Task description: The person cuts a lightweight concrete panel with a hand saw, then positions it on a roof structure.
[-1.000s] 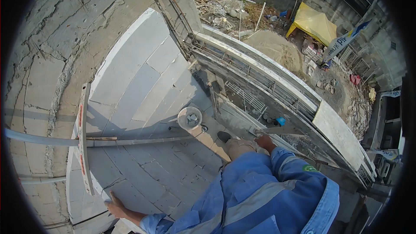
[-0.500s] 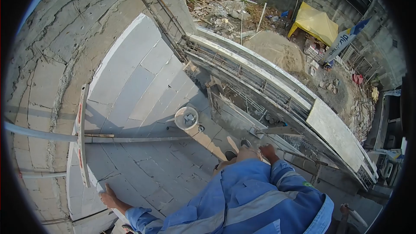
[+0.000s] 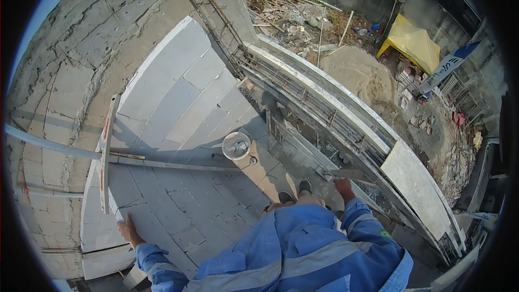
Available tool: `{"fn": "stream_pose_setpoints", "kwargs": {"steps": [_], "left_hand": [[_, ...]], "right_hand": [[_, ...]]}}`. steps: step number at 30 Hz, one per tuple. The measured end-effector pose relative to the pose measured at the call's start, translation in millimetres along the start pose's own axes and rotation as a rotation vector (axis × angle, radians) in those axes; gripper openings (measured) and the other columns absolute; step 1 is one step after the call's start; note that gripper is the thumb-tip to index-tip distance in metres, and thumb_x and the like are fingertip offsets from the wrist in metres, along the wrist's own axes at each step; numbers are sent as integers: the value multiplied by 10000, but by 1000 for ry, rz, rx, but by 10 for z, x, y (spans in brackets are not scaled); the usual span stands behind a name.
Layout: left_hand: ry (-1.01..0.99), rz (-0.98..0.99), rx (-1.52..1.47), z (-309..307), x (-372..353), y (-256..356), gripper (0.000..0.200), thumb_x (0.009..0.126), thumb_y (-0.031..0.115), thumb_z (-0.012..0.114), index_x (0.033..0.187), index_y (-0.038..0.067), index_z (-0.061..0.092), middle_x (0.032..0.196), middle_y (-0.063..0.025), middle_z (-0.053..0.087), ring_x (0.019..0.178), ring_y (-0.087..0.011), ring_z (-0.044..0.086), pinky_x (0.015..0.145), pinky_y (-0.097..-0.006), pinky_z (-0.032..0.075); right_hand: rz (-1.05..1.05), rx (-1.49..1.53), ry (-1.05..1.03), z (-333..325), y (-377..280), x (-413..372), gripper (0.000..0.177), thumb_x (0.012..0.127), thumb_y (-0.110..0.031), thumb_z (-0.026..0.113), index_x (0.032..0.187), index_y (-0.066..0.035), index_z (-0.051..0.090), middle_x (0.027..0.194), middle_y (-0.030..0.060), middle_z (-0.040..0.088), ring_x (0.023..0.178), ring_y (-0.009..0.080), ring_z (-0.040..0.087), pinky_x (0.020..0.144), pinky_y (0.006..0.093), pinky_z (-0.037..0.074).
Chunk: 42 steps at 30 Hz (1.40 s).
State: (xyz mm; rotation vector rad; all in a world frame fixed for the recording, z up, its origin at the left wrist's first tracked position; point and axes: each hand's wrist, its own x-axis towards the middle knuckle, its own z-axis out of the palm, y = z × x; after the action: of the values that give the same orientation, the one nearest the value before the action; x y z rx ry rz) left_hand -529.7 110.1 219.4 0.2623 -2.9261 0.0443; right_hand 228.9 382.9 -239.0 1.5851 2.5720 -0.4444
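Note:
My left hand (image 3: pixel 128 231) rests at the edge of a grey block wall (image 3: pixel 162 221), its fingers stretched out and holding nothing. Just beyond it, a long pale straight bar with red marks (image 3: pixel 106 173) lies against the wall's top edge. My right hand (image 3: pixel 343 186) is closed in front of my right hip, over the walkway side. A small flat grey plate (image 3: pixel 324 173) shows near its fingers; whether the hand holds it cannot be made out. Past my feet, a round bucket (image 3: pixel 236 146) with grey contents stands on the boards.
A pipe (image 3: pixel 59 145) meets the wall from the left. Scaffold framing with a long white edge (image 3: pixel 324 100) curves along the right, above a drop. Down below are a sand pile (image 3: pixel 357 73), rubble and a yellow canopy (image 3: pixel 412 43). My shoes (image 3: pixel 294 191) stand on the narrow walkway.
The camera view has shifted slightly. My right hand has moved a little outward, away from my leg. My left hand stays at the wall edge.

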Motion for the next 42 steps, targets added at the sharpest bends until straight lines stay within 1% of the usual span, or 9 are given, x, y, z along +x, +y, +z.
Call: {"fn": "stream_pose_setpoints", "kwargs": {"steps": [4, 6, 9, 14, 15, 16, 20, 25, 42], "left_hand": [[-6, 8, -3, -42, -74, 21, 788, 772, 601, 682, 1346, 90, 510, 1319, -188, 565, 1234, -386, 530, 1017, -556, 391], [-9, 26, -7, -59, -125, 16, 776, 776, 598, 679, 1335, 85, 516, 1302, -189, 575, 1219, -387, 542, 1009, -553, 397], [21, 46, 13, -89, -186, 34, 755, 785, 594, 673, 1315, 78, 525, 1267, -190, 595, 1186, -389, 565, 989, -550, 414], [-151, 131, -134, 273, 374, -198, 728, 821, 584, 661, 1313, 68, 512, 1278, -212, 585, 1101, -394, 610, 894, -560, 464], [-183, 262, -144, 366, 300, 528, 728, 821, 584, 661, 1313, 68, 512, 1278, -212, 585, 1101, -394, 610, 894, -560, 464], [-243, 388, -167, 573, 274, 1255, 727, 822, 582, 661, 1314, 68, 511, 1279, -212, 584, 1100, -393, 610, 892, -559, 464], [-454, 840, -176, 1049, -547, 3674, 720, 827, 576, 660, 1315, 69, 507, 1282, -211, 582, 1099, -392, 610, 886, -558, 464], [-660, 1074, -185, 1438, -1473, 4733, 712, 833, 567, 660, 1316, 69, 502, 1286, -210, 579, 1096, -391, 609, 878, -557, 465], [-1302, 1031, -103, 3248, -1862, 3902, 685, 853, 539, 657, 1321, 70, 485, 1301, -207, 569, 1089, -388, 606, 851, -553, 469]], "right_hand": [[-32, 5, 100, -176, -58, 8, 239, 854, -289, 653, 892, -61, 715, 724, 112, 685, 685, 276, 682, 658, 421, 524], [319, 454, -26, -201, -128, -3, 238, 864, -286, 646, 833, -62, 720, 699, 118, 685, 667, 274, 682, 657, 423, 527], [353, 553, -61, 12, -150, -53, 255, 895, -312, 610, 821, -100, 729, 715, 117, 692, 713, 289, 688, 689, 445, 524], [366, 359, -185, -165, -254, -119, 320, 950, -354, 510, 899, -134, 737, 771, 119, 704, 729, 300, 690, 705, 454, 529], [334, 196, -76, 253, -168, -114, 334, 955, -368, 502, 962, -124, 730, 854, 153, 704, 775, 335, 686, 738, 469, 529], [528, 533, -159, 53, -196, -92, 638, 861, -554, 548, 1036, 43, 689, 1081, 284, 654, 1046, 433, 619, 923, 485, 485], [886, 756, -28, -617, -318, -227, 519, 839, -467, 615, 1003, 20, 689, 1096, 271, 649, 1050, 425, 618, 926, 477, 482], [1125, 803, 272, -800, -404, -598, 474, 807, -424, 653, 883, 42, 694, 970, 295, 661, 997, 429, 634, 887, 495, 491], [1161, 908, 195, -99, -1789, -779, 448, 785, -372, 666, 913, 55, 712, 970, 271, 688, 923, 419, 672, 814, 460, 528]]}}
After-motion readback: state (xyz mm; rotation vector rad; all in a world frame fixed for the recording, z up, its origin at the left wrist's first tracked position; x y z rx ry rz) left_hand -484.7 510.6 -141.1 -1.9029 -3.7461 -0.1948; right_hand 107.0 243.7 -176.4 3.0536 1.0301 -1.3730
